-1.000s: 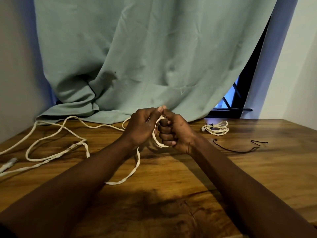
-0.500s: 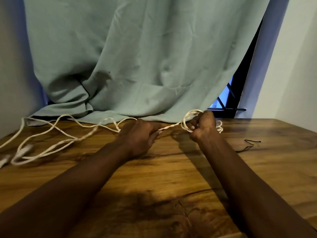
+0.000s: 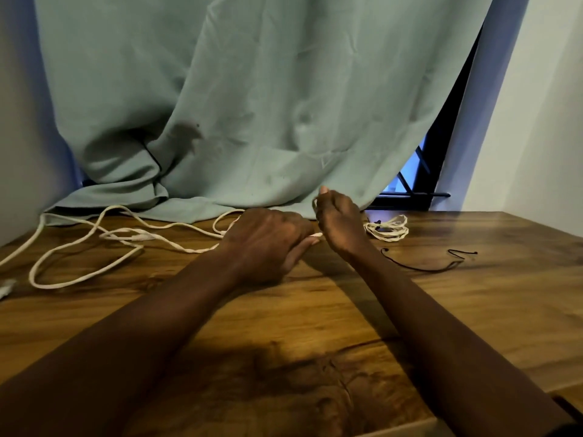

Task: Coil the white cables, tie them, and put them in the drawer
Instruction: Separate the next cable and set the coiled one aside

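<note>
Now, gripping the white cable [image 3: 132, 237] in the left hand [image 3: 268, 244], fingers curled round it, low over the table [image 3: 315, 310]. Pinching its small loops in the right hand [image 3: 339, 222], raised close beside. Sprawling leftward in slack loops across the wood. Beyond, by the curtain [image 3: 252, 105], a bundled coil [image 3: 388, 230], black tie [image 3: 426, 268] just in front.

left hand [image 3: 268, 244], right hand [image 3: 339, 222] holding white cable [image 3: 192, 250], table [image 3: 315, 310]

No legible text, label, brand, number or sign in view. Checked cable [image 3: 94, 234], coiled bundle [image 3: 387, 231], black tie [image 3: 426, 267], curtain [image 3: 252, 105] and surface [image 3: 315, 310]: no markings resolve on any of them.
</note>
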